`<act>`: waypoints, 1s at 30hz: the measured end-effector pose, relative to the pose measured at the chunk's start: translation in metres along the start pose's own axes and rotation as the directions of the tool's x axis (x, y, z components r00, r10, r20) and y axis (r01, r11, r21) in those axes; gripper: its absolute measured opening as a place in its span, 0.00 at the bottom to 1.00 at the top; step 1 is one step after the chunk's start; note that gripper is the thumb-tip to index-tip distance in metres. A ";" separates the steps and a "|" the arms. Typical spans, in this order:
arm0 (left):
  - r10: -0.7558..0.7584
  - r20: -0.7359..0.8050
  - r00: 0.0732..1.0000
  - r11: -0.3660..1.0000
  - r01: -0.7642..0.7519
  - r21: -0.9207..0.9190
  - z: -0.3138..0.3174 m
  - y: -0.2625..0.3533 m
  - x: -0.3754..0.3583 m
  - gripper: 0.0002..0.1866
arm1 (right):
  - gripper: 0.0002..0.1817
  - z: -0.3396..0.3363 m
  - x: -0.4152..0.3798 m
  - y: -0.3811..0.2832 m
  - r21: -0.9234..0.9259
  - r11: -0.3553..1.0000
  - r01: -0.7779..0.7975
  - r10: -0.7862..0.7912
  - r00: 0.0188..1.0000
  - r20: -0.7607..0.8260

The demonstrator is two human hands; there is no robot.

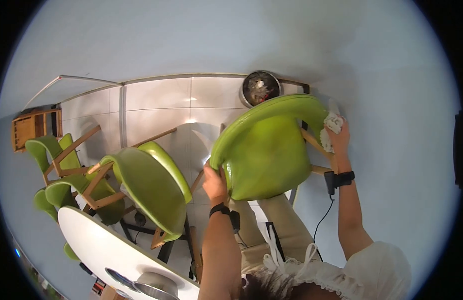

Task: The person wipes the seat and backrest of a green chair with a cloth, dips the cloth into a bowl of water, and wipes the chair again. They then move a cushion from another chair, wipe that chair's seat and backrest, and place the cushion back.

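Note:
A green chair (269, 155) with wooden legs stands right in front of me, its curved backrest on the far side. My left hand (215, 184) is closed round the left end of the backrest. At the right end, my right hand (339, 137) presses a crumpled whitish cloth (333, 123) against the outer side of the green cover. Part of the cloth hangs below my fingers. Both wrists wear black straps with small devices and cables.
Behind the chair a round bin (261, 89) holds rubbish. Another green chair (154, 187) stands left, with more green chairs (44, 150) beyond. A white table (111, 250) at lower left bears a metal bowl (159, 285). A wooden stool (34, 131) is far left; a wall rises right.

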State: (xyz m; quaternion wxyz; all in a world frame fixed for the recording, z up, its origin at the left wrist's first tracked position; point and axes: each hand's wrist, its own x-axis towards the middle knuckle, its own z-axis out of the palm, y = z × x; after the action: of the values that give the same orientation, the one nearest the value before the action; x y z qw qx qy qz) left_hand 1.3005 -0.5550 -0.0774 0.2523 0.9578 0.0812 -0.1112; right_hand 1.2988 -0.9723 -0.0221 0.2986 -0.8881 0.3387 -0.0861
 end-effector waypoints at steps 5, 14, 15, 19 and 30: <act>0.085 -0.076 0.993 0.996 -0.085 -0.008 0.010 -0.009 0.002 0.26 | 0.29 0.009 0.003 0.019 -0.097 0.995 0.039 -0.042 0.999 -0.027; -0.061 0.203 0.977 0.994 0.078 -0.078 0.002 -0.011 0.006 0.27 | 0.30 -0.030 0.018 -0.048 0.037 0.994 -0.105 0.101 0.989 0.106; -0.023 0.164 0.986 0.994 0.040 -0.100 0.002 -0.011 0.004 0.27 | 0.30 -0.032 0.019 -0.076 0.107 0.991 -0.085 0.077 0.994 0.076; -0.051 0.265 0.963 0.986 0.090 -0.140 -0.012 -0.004 0.008 0.27 | 0.26 -0.006 0.027 -0.188 0.126 0.978 0.165 -0.164 0.986 -0.022; 0.029 0.359 0.933 0.948 0.088 -0.305 -0.021 -0.013 0.018 0.28 | 0.22 0.049 0.043 -0.233 -0.226 0.947 0.226 -0.186 0.965 0.184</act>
State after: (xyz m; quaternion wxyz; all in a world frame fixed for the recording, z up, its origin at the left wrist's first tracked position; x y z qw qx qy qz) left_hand 1.3187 -0.5314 -0.0701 0.4109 0.8672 0.0650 -0.2735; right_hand 1.4768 -0.8396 0.0737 0.2022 -0.9528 0.2265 -0.0027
